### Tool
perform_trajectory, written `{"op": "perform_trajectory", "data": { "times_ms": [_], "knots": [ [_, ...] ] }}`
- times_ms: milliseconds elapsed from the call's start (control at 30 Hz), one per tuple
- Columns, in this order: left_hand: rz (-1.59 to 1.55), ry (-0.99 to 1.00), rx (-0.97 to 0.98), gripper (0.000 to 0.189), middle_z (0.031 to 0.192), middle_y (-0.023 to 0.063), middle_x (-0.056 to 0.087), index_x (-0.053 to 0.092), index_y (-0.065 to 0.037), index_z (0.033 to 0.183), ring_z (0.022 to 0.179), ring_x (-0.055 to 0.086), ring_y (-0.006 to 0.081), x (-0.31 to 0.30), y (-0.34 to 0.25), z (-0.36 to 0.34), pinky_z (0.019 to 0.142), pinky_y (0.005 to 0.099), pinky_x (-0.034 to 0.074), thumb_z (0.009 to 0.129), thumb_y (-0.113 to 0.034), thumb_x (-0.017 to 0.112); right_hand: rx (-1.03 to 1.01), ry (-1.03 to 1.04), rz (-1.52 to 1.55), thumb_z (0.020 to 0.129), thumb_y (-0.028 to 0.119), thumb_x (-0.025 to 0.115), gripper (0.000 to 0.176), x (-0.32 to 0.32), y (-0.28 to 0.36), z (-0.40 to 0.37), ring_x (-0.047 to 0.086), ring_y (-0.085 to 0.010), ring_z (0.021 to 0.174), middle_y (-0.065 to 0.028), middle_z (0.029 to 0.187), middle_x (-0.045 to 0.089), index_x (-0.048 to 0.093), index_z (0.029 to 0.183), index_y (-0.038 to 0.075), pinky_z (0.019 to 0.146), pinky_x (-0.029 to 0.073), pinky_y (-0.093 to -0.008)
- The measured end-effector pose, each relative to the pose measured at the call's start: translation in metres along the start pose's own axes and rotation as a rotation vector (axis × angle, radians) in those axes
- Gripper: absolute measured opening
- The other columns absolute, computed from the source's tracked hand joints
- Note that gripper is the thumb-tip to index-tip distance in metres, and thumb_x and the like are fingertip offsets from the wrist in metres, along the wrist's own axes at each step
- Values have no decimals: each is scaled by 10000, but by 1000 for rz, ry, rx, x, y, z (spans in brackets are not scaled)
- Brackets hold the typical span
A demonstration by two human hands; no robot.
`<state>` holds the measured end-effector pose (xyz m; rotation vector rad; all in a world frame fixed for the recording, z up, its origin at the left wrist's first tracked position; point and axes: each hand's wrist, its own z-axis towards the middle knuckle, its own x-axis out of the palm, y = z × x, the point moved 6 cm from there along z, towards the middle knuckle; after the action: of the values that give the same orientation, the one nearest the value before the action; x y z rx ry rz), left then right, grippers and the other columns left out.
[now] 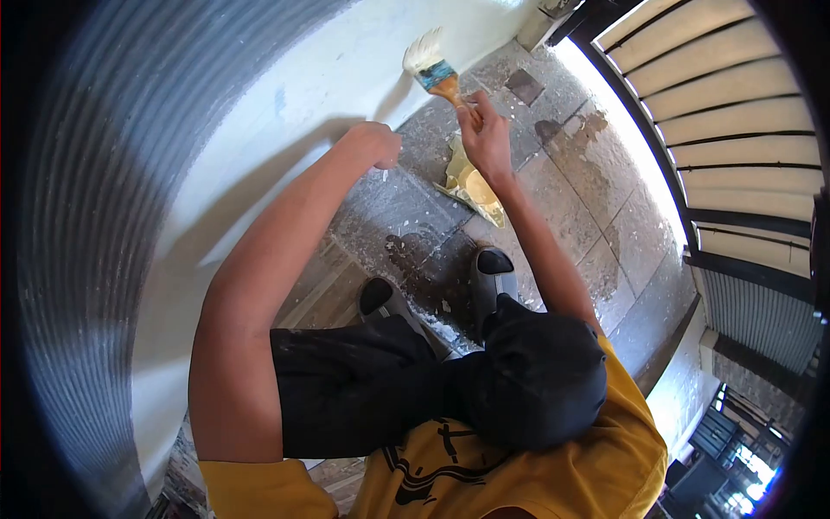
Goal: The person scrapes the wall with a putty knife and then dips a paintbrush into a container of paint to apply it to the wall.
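**Desk:** What did the hands have?

**Me:** I saw the right hand (pixel 486 138) closed tight round the wooden handle of the brush (pixel 435 73). The left hand (pixel 373 144) was curled into a fist. I could see nothing in it, and it hung just off the foot of the wall (pixel 285 95).

**Desk:** And the brush?

**Me:** Its pale bristles were splayed against the wall, low down, close to where wall met floor (pixel 596 199). A blue band sat between bristles and handle.

**Desk:** Anything in the way?

**Me:** A crumpled yellowish sheet (pixel 474 186) lay on the floor right under the right wrist, near the wall. The shoes (pixel 494 270) stood just behind it, dark with pale soles, and the bent knees came over them. I could not tell whether the wrist touched the sheet.

**Desk:** Surfaces?

**Me:** The wall was smooth and white, with the left arm's shadow across it. The floor was rough grey slabs, square-cut and flecked with white, with a darker blotch beside the shoes. Ribbed metal (pixel 86 225) curved up on the far left. On the right I made out a shutter (pixel 735 95) of flat cream slats in a dark frame.

**Desk:** Room to move?

**Me:** The left arm ran close along the wall, with little gap there. To the right of the right arm the slabs lay open as far as the bright strip under the shutter. The wall's far corner was just beyond the brush.
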<state>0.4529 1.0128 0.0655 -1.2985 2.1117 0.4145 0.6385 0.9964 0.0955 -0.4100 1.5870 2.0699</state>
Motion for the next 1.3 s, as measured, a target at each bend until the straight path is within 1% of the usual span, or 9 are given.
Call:
{"op": "perform_trajectory", "data": {
  "times_ms": [67, 100, 200, 500, 567, 633, 900, 1100, 1300],
  "knots": [
    [19, 31, -10, 221, 877, 161, 747, 769, -15, 892, 803, 732, 293, 0, 1, 0, 733, 424, 576, 761, -87, 605, 19, 48, -70, 942, 187, 619, 191, 3, -10, -3, 665, -400, 638, -239, 687, 628, 601, 1060, 37, 595, 484, -479],
    [39, 58, -25, 226, 869, 123, 756, 766, -26, 918, 787, 738, 260, 0, 0, -1, 744, 406, 587, 815, -103, 580, 41, 110, -140, 932, 204, 619, 206, 8, -22, -3, 644, -490, 775, -278, 770, 655, 610, 1074, 55, 674, 507, -519],
    [132, -37, -28, 220, 887, 131, 757, 770, -27, 911, 792, 739, 259, -8, 0, -8, 743, 418, 587, 803, -108, 596, 41, 238, -290, 891, 169, 597, 261, 5, -33, -5, 642, -483, 784, -276, 783, 654, 595, 1121, 46, 697, 506, -567],
    [252, -61, 47, 207, 976, 158, 748, 771, -36, 892, 913, 728, 306, -21, -10, -12, 780, 428, 582, 761, -91, 620, 212, 286, -195, 850, 232, 690, 328, -145, -9, -48, 672, -440, 769, -248, 773, 671, 614, 1115, 55, 720, 527, -478],
    [243, -87, 91, 204, 972, 164, 745, 769, -35, 887, 915, 726, 311, -11, -12, -10, 780, 429, 582, 757, -93, 622, 207, 387, -319, 847, 241, 706, 388, -164, -9, -58, 682, -340, 690, -206, 780, 682, 607, 1172, 55, 685, 527, -407],
    [195, -131, 136, 211, 973, 181, 737, 761, -24, 895, 923, 720, 318, 3, -12, -3, 781, 429, 578, 752, -89, 620, 182, 374, -353, 840, 215, 691, 348, -172, -20, -66, 673, -375, 697, -214, 751, 669, 614, 1140, 56, 684, 525, -428],
    [158, 17, 113, 237, 994, 216, 722, 741, 30, 912, 906, 708, 354, 38, -11, 37, 754, 450, 565, 762, -23, 564, 332, 498, -472, 835, 180, 665, 287, -151, -41, -104, 664, -424, 709, -241, 726, 651, 629, 1089, 49, 678, 508, -481],
    [140, 19, 138, 242, 996, 216, 716, 733, 45, 902, 917, 708, 345, 38, -28, 62, 749, 446, 565, 754, 11, 544, 209, 567, -492, 847, 151, 634, 282, -107, -62, -100, 669, -443, 780, -259, 790, 673, 637, 1109, 46, 735, 526, -526],
    [150, 36, 252, 231, 932, 245, 701, 699, 77, 884, 879, 693, 388, 55, -44, 90, 770, 469, 557, 838, -100, 558, 217, 550, -423, 862, 147, 615, 254, -75, -96, -108, 656, -452, 764, -267, 782, 660, 620, 1084, 24, 718, 510, -536]
  ]
}}
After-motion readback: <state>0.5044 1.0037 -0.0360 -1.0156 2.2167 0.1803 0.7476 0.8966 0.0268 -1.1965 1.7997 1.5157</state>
